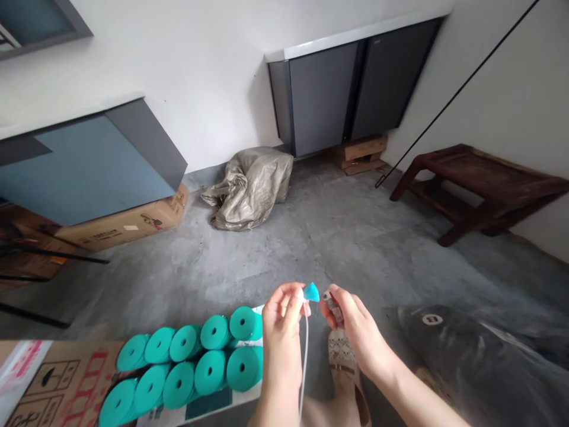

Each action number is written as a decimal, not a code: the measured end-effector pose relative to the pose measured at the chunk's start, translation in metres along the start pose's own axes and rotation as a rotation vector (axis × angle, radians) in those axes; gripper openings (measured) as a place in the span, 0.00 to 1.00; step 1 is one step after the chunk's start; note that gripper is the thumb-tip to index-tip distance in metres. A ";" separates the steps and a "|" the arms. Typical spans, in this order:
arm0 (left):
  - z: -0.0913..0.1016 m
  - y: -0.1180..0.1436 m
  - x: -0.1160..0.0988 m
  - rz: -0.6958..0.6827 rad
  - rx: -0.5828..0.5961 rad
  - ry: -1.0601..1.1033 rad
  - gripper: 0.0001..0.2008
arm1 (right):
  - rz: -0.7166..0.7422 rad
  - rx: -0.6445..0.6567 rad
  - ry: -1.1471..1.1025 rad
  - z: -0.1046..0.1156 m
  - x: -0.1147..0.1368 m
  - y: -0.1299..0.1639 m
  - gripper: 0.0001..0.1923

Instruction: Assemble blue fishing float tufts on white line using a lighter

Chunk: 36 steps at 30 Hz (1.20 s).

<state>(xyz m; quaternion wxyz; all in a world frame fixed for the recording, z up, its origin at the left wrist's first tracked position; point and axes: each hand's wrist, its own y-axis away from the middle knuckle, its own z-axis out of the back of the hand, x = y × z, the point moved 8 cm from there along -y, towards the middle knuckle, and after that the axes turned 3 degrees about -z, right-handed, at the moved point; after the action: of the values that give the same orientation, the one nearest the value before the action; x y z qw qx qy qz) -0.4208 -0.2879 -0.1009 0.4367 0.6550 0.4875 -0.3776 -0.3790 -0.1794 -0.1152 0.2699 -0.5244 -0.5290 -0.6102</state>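
Observation:
In front of me my left hand (287, 305) pinches a small bright-blue tuft (312, 292) that flares out to the right like a brush tip. A thin white cord (306, 356) hangs from the same fingers along the wrist. Just right of the tuft, with a small gap between, my right hand (351, 314) is closed around a small pale lighter (331, 301), partly hidden by the fingers. Below left, green disc-shaped rolls (179, 384) with centre holes lie in two rows, on a printed cardboard box (57, 379).
A shod foot (342, 356) is below my right hand. A black plastic bag (480, 356) lies at right, a wooden stool (484, 178) beyond it. A crumpled grey sack (253, 190) rests by the wall between a blue-grey cabinet (89, 160) and a dark cabinet (324, 95).

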 end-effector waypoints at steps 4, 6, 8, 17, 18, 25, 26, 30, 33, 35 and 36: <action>-0.003 0.000 0.000 -0.004 0.012 -0.014 0.11 | 0.036 -0.011 0.015 0.003 0.005 -0.001 0.21; -0.004 0.000 0.001 -0.007 0.010 -0.027 0.12 | 0.042 -0.014 0.025 0.004 0.006 -0.002 0.21; -0.004 0.001 0.001 -0.008 0.009 -0.041 0.12 | 0.037 -0.010 0.019 0.004 0.006 -0.002 0.20; -0.006 0.001 0.000 -0.013 0.018 -0.064 0.12 | -0.004 -0.017 -0.004 0.007 0.005 0.003 0.23; -0.007 0.001 0.000 -0.013 0.019 -0.066 0.12 | 0.000 -0.011 0.000 0.007 0.004 0.003 0.23; -0.010 0.002 0.001 -0.011 0.032 -0.061 0.12 | 0.019 -0.002 0.008 0.008 0.002 0.000 0.21; -0.011 0.001 0.001 -0.011 0.032 -0.059 0.12 | 0.028 0.001 0.008 0.008 0.003 -0.001 0.21; -0.010 0.000 0.002 -0.012 0.033 -0.060 0.12 | 0.028 -0.006 -0.001 0.008 0.004 0.000 0.21; -0.009 0.001 0.001 -0.008 0.038 -0.061 0.11 | 0.015 -0.011 -0.002 0.008 0.004 0.001 0.21; -0.009 0.001 0.001 -0.004 0.044 -0.061 0.11 | 0.024 -0.006 0.006 0.008 0.006 0.002 0.21; -0.009 0.001 0.001 -0.003 0.045 -0.061 0.11 | 0.032 -0.005 0.013 0.008 0.007 0.002 0.21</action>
<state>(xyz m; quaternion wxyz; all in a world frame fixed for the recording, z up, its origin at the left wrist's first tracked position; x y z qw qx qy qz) -0.4185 -0.2788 -0.0987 0.4361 0.6520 0.4663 -0.4090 -0.3764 -0.1708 -0.1094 0.2818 -0.5296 -0.5170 -0.6106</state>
